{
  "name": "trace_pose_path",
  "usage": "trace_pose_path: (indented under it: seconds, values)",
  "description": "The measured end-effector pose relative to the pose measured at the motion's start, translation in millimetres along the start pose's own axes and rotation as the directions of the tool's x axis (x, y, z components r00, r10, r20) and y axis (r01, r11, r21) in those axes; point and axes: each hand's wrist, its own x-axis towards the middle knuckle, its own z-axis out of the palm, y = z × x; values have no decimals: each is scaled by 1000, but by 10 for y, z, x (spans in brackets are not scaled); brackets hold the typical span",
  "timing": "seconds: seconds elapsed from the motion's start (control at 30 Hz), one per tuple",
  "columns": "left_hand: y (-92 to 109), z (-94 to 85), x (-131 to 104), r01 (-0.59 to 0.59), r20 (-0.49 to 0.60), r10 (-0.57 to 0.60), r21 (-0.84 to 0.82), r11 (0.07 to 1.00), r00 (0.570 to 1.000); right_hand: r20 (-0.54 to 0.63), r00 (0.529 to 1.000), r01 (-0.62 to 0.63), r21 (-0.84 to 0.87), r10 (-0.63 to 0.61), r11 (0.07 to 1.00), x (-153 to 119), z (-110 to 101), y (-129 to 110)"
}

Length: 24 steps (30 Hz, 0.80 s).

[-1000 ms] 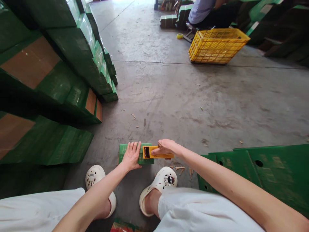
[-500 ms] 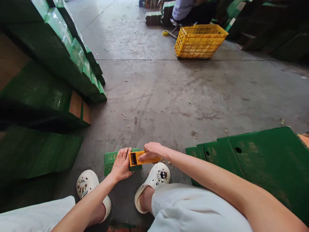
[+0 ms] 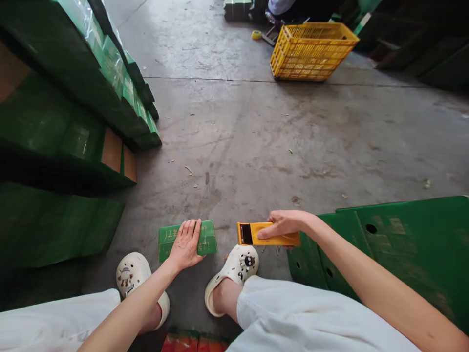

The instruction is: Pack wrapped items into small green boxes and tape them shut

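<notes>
My left hand (image 3: 186, 244) lies flat, fingers spread, on the small green box (image 3: 187, 240) on the floor between my shoes. My right hand (image 3: 284, 224) grips the yellow tool (image 3: 267, 234), probably a tape dispenser, at the box's three o'clock, apart from it.

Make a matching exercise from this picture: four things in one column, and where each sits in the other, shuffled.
Things:
1. small green box
2. yellow tool
3. yellow crate
4. tape roll

Places:
A. on the floor far ahead, beside the crate
B. under the left hand
C. far ahead, on the concrete
D. held in the right hand, off the box

Pairs: 1-B, 2-D, 3-C, 4-A
</notes>
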Motion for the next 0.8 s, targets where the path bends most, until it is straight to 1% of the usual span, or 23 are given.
trace_pose_path:
  seconds: [0.07, 0.17, 0.23, 0.33, 0.43, 0.5, 0.57, 0.63, 0.7, 0.73, 0.8]
  values:
    - [-3, 0, -6, -1, -6, 1, 2, 1000, 1000, -28, 1000, -11, -12, 11, 1000, -31, 27, -2]
    - [1, -4, -16, -9, -18, 9, 8, 1000, 1000, -124, 992, -39, -139, 22, 989, -17, 45, -140]
    - [11, -7, -21, -19, -27, 19, 13, 1000, 999, -129, 991, -50, -170, 28, 984, 38, 52, -216]
    - [25, -10, -22, -25, -39, 26, 20, 999, 999, -142, 989, -65, -210, 35, 975, 209, 106, -246]
    - [27, -14, -18, -24, -39, 25, 42, 999, 999, -149, 988, -79, -223, 46, 972, 474, 229, -286]
    - [23, -15, -15, -26, -34, 28, 64, 998, 999, -149, 988, -71, -212, 39, 975, 671, 336, -401]
    - [20, -9, -13, -29, -26, 31, 82, 996, 999, -169, 986, -38, -212, 2, 977, 850, 447, -597]
    - [27, 6, -8, -31, -18, 33, 94, 995, 999, -213, 976, -1, -224, -48, 975, 985, 552, -821]
    - [44, 23, 2, -25, -11, 26, 101, 995, 1000, -257, 963, 10, -239, -74, 971, 1057, 636, -999]
    - [53, 27, 8, -18, -9, 19, 102, 995, 1000, -272, 959, 6, -246, -75, 969, 1070, 668, -1052]
    - [51, 9, 17, -10, 11, 9, 96, 995, 1000, -291, 954, -11, -256, -66, 967, 1054, 704, -1072]
